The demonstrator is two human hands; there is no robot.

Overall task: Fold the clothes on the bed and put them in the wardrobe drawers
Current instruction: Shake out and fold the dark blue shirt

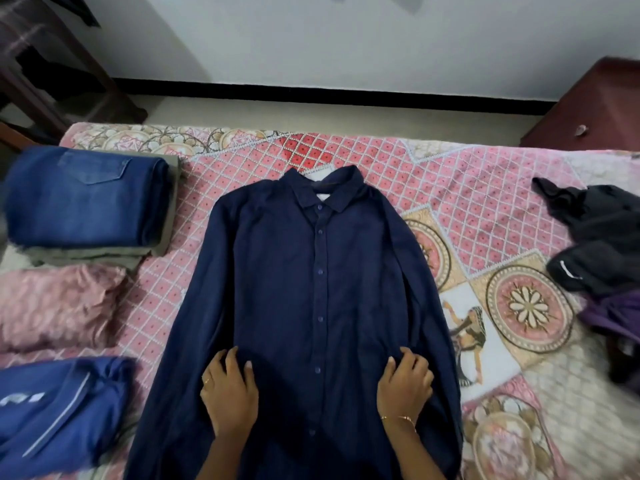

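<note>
Shirt (304,278): a navy button-up is lying flat and face up in the middle of the bed (450,188), buttoned down the front, collar pointing toward the wall (346,39), sleeves running down along its sides.
Left hand (229,393): it is resting palm down on the shirt's lower front, left of the button line, fingers spread and fairly straight, gripping nothing; a ring is showing on one finger.
Right hand (405,382): it is lying on the shirt's lower front, right of the button line, fingers bent and bunching a little cloth at the sleeve edge; a thin bracelet is sitting on the wrist.
Jeans (86,199): folded blue denim is sitting left of the shirt, level with its collar, stacked on a folded olive garment (152,249).
Pillow (55,306): a pink one is lying left of the shirt, just below the jeans.
Blue garment (59,414): folded, with a pale stripe, it is lying left of the shirt's hem, close to the left sleeve.
Dark heap (595,237): unfolded black clothing is lying well to the right of the shirt, with a purple piece (609,317) beneath its near edge.
Cabinet (588,105): a reddish wooden one is standing beyond the bed, up and right of the shirt.
</note>
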